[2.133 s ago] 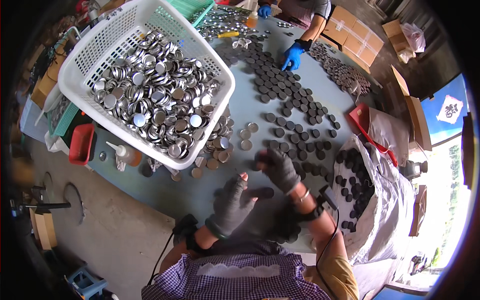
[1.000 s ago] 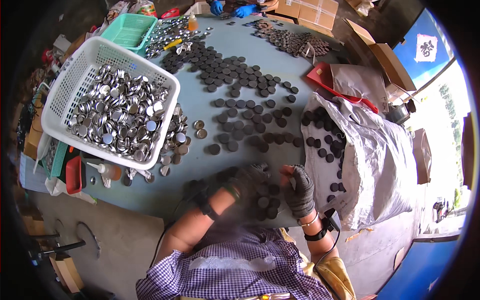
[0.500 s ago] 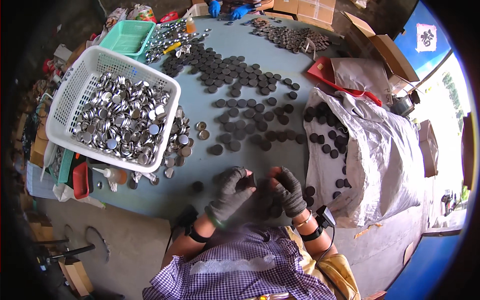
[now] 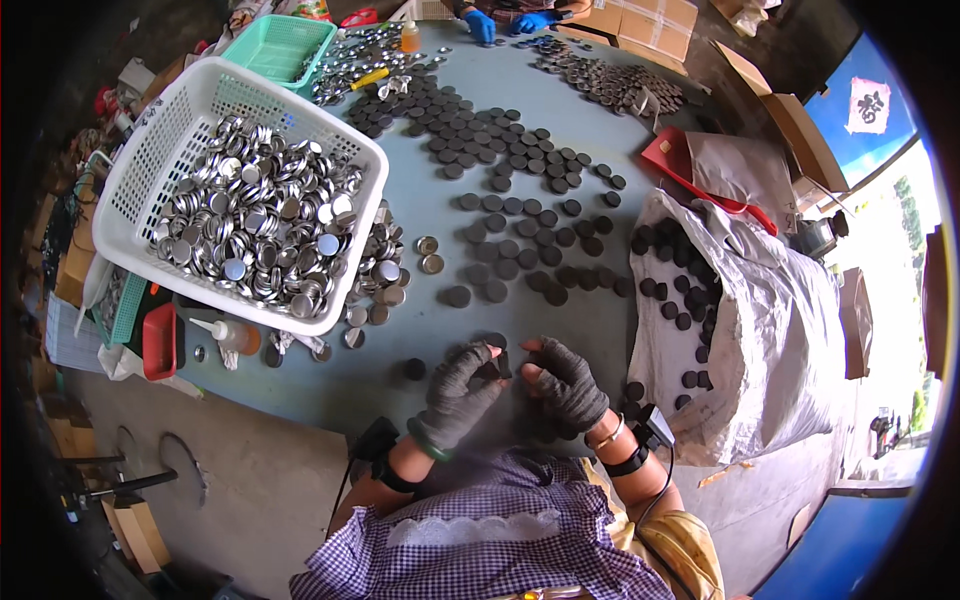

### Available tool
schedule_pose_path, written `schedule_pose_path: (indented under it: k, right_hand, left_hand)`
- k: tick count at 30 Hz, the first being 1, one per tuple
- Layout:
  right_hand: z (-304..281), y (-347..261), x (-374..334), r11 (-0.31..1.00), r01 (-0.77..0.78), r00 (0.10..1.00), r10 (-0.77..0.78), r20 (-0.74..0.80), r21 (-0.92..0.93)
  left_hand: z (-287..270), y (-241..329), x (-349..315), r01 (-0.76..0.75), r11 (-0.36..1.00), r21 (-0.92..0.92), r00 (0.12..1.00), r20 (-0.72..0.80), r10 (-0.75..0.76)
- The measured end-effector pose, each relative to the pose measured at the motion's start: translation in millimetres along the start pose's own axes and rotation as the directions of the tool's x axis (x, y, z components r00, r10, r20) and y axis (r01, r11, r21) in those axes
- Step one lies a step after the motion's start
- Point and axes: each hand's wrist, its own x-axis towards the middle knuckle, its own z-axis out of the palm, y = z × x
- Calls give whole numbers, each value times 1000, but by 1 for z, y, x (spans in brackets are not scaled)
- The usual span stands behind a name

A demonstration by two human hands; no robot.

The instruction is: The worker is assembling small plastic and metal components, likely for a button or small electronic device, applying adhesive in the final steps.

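The left hand [image 4: 455,395] has thumb and fingers clamped on a dark disc [image 4: 503,367]; just to its right, the right hand [image 4: 568,385] curls, and I cannot tell whether its fingertips meet on anything. Beyond both hands lie loose dark pieces [image 4: 530,150]. Ahead-left of the left hand, a white basket's rim [image 4: 215,293] bears tiny unreadable marks; far right, a paper sign [image 4: 868,105] carries bold dark writing

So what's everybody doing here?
The person has a dark round disc in the left hand, with the right hand close beside it; whether that one holds anything is unclear. More dark discs lie across the table. A white basket heaped with shiny metal caps stands to the left. Another person's blue-gloved hands are at the far edge.
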Motion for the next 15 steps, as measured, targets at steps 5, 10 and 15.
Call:
schedule_pose_path:
  k: [5,10,15]
  right_hand:
    - [15,-7,32,999,46,992,-45,119,-5]
    - [33,-5,102,963,140,984,-108,145,-232]
    - [51,7,195,618,336,916,-389,94,-711]
  left_hand:
    - [-8,-10,2,-45,999,-29,995,-87,43]
    - [-25,-18,7,40,998,57,974,-225,-26]
    - [-39,-27,-7,183,946,-269,902,-336,-270]
